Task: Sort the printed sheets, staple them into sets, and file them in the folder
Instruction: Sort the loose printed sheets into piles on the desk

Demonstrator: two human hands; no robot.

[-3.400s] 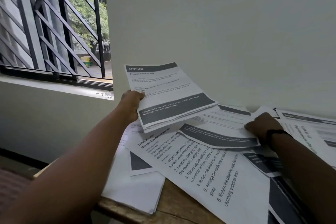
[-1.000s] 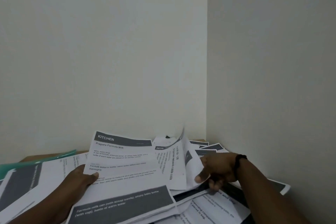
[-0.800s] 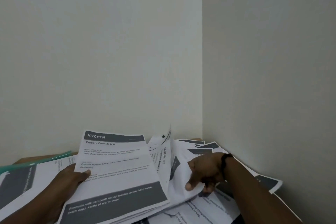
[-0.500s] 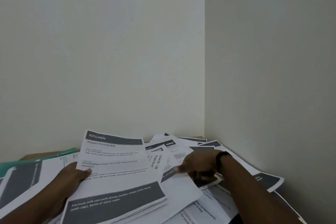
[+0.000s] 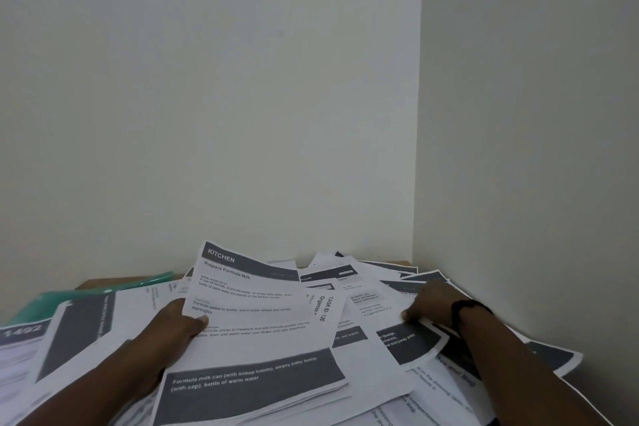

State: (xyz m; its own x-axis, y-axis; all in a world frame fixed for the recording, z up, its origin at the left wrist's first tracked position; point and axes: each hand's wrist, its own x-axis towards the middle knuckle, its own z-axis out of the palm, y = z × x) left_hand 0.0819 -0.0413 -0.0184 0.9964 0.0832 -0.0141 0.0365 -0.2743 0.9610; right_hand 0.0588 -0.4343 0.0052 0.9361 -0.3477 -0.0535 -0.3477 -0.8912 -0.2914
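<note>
While my left hand (image 5: 174,323) grips the "KITCHEN – Prepare Formula Milk" set (image 5: 256,332) by its left edge, thumb on top and fingers hidden beneath, my right hand (image 5: 432,304) works the loose heap to the right of that set. Its fingers are curled down onto a sheet with a dark rounded band (image 5: 411,339), the thumb tip pressing at the band's upper edge; whether they actually pinch the paper or only press it, I cannot tell.

That banded sheet lies just right of the KITCHEN set and partly tucked under it, its long axis running from my right hand toward the set, so the right hand is plainly the nearer one to draw it across. Between the two, a "TASK ID: 120" sheet (image 5: 328,309) lies turned sideways under the set's right edge.

My left forearm comes up from the lower left, wrist low, holding the set tilted with its header toward the wall. My right forearm comes in from the lower right, a dark wristband (image 5: 466,304) at the wrist, palm down.

Left of the KITCHEN set, beyond more scattered printed sheets (image 5: 86,325), the green folder (image 5: 103,290) lies flat on the wooden table (image 5: 114,282). I judge sorting is under way; no stapler is in view.
</note>
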